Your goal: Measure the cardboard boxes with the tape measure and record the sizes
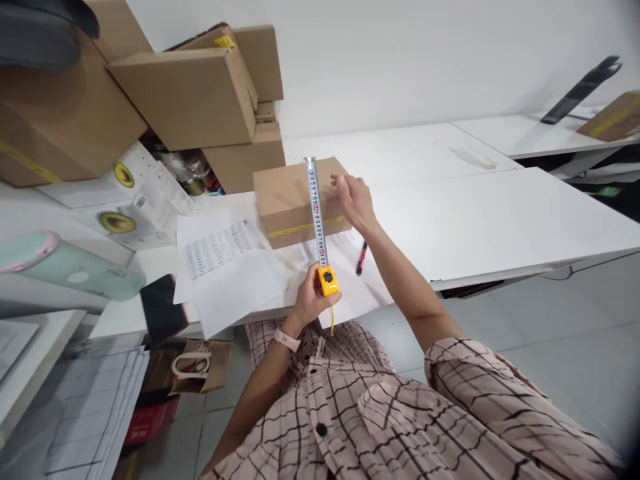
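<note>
Tape measure [329, 282] clasped in left hand [306, 297], right hand [356, 201] empty, half-open by box [284, 195], papers [240, 290], marker [362, 259] nearby

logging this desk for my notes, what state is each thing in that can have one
tape measure: blade drawn out across the box
cardboard box: closed, yellow tape along its side
left hand: closed around the tape measure's case
right hand: fingers loosely bent at the box's right end, contact unclear
marker: lying down
phone: screen dark
papers: loose, overlapping
wristband: fastened on left wrist
</note>
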A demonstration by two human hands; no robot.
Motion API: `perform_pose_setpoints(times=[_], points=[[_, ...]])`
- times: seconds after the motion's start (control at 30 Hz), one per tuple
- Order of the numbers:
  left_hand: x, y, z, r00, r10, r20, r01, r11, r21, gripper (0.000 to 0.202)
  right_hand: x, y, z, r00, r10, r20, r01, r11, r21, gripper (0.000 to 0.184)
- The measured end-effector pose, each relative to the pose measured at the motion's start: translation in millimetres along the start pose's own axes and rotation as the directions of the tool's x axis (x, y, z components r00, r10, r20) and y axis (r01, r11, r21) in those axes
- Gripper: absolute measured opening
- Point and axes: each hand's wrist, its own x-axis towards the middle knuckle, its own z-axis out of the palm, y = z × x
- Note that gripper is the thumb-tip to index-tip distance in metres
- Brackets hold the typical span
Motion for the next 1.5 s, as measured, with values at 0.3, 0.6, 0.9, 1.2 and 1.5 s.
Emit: perform_pose_setpoints(times=[0.3,0.6,0.9,1.2,1.5], points=[[-4.0,-3.4,0.7,1.000,0.020,-0.010,-0.019,0.999,0.043,0.076,50.1,-29.9,-3.2,0.990,-0.095,0.107,0.018,0.822,0.569,0.053],[-8.6,6.9,1.6,1.000,0.012,-0.010,-0.011,0.993,0.121,0.074,32.9,-28.4,-30.9,0.991,-0.097,0.090,0.029,0.822,0.569,0.038],[-5.8,3.0,1.1,0.999,0.035,-0.007,-0.034,0.992,0.119,0.075,29.8,-21.8,-25.6,0.992,-0.091,0.082,0.029,0.826,0.564,0.043],[-0.7,-1.4,-1.6,0.999,0.037,-0.029,-0.037,0.999,0.017,0.069,6.4,17.9,-0.6,0.966,-0.188,0.176,0.227,0.944,-0.238,0.047],[-4.9,0.5,0.7,0.996,0.040,-0.080,-0.042,0.999,-0.024,0.067,24.4,21.0,10.7,0.922,-0.203,0.329,0.335,0.844,-0.419,0.056]])
